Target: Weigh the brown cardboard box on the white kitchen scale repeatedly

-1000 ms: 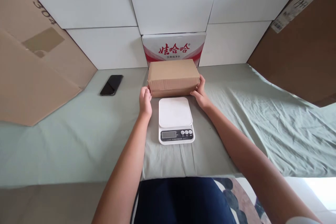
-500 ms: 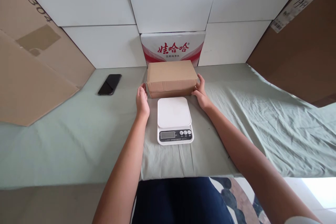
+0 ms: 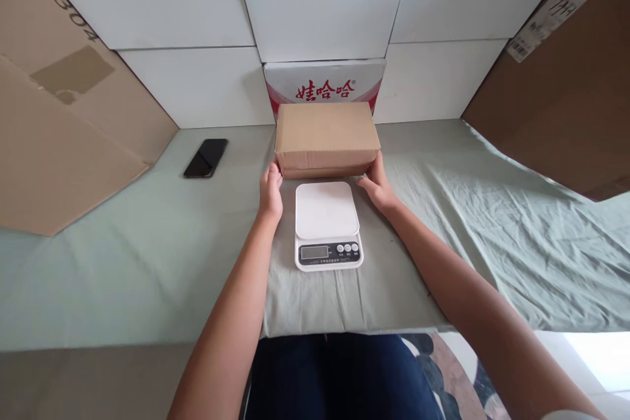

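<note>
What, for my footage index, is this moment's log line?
left hand: cardboard box, left end; right hand: box, right end; digital kitchen scale: in front; smartphone: farther left

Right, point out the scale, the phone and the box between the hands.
Scale (image 3: 327, 211): head view, on its white weighing plate.
Phone (image 3: 206, 158): head view, middle of its dark screen.
Box (image 3: 327, 128): head view, on its plain brown top.

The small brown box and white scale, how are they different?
The small brown box looks chunky; the white scale is low and flat. The left hand and right hand touch the box, but not the scale. The scale has buttons and a screen; the box shows none. Both have flat tops.
</note>
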